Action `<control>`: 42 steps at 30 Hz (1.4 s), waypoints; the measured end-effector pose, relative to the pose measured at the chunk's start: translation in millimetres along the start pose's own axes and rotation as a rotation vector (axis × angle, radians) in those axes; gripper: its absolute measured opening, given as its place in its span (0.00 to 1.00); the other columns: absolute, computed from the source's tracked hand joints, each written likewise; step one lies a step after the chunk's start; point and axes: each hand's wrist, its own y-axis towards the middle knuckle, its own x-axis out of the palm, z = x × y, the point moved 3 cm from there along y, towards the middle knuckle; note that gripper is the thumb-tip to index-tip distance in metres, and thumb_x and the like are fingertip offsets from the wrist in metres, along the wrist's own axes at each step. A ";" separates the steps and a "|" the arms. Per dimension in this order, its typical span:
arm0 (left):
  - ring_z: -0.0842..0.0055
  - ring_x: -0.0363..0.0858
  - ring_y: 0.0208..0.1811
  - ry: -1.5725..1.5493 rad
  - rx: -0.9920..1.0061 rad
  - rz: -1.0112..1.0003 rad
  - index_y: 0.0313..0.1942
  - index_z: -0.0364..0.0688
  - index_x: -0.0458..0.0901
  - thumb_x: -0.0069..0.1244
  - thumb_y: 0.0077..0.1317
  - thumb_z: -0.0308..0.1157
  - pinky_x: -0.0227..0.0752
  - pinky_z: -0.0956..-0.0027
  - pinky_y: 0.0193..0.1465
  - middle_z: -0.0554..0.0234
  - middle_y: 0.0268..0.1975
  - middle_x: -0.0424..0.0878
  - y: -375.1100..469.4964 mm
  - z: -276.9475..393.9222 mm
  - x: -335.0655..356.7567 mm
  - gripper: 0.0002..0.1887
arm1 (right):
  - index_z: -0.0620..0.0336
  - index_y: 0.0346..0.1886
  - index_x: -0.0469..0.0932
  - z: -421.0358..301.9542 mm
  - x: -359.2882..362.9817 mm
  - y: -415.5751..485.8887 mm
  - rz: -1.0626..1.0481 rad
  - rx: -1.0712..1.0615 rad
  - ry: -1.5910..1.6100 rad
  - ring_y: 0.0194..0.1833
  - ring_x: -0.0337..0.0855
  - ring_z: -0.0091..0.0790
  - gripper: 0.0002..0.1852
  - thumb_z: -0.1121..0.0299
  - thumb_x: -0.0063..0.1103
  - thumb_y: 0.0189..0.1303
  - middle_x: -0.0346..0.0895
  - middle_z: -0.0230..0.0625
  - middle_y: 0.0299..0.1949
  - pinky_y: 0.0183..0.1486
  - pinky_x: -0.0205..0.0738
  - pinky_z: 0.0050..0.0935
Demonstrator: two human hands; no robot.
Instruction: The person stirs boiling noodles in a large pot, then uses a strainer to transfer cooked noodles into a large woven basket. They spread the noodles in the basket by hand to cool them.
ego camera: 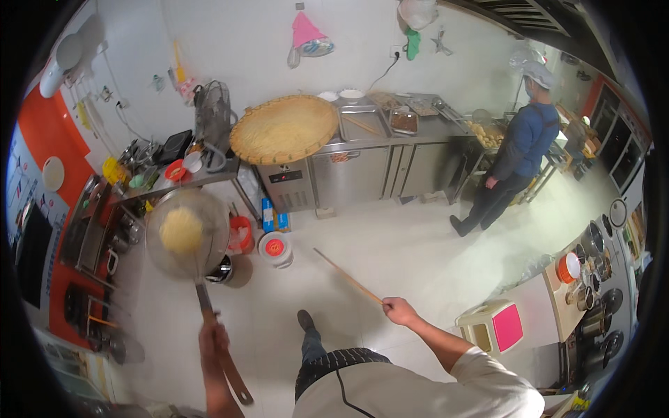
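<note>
My left hand (213, 339) grips the wooden handle of a large round mesh strainer (209, 251), held out over the floor. A pale yellow mass, perhaps noodles, (181, 230) lies in the strainer. My right hand (399, 311) is closed around one end of a long thin wooden stick (349, 278), whose tip points forward and left. Before me, a round woven bamboo tray (284, 128) rests on the steel counter, with a thin pale yellow layer spread in it; what this is made of I cannot tell.
A steel counter (355, 149) with metal trays runs along the wall. A white bucket (276, 250) and a red bucket (241, 235) stand on the floor. A person in a blue top (533, 136) stands at the right. Near my right side are a bin with a pink lid (507, 326) and pots (596, 313).
</note>
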 end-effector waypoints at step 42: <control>0.62 0.79 0.50 1.089 0.728 -0.133 0.59 0.32 0.74 0.54 0.63 0.27 0.71 0.62 0.59 0.51 0.50 0.80 523.9 178.4 114.2 0.24 | 0.63 0.40 0.73 -132.0 -4.2 194.9 0.683 0.379 0.159 0.35 0.77 0.63 0.09 0.67 0.50 0.64 0.76 0.57 0.29 0.37 0.72 0.52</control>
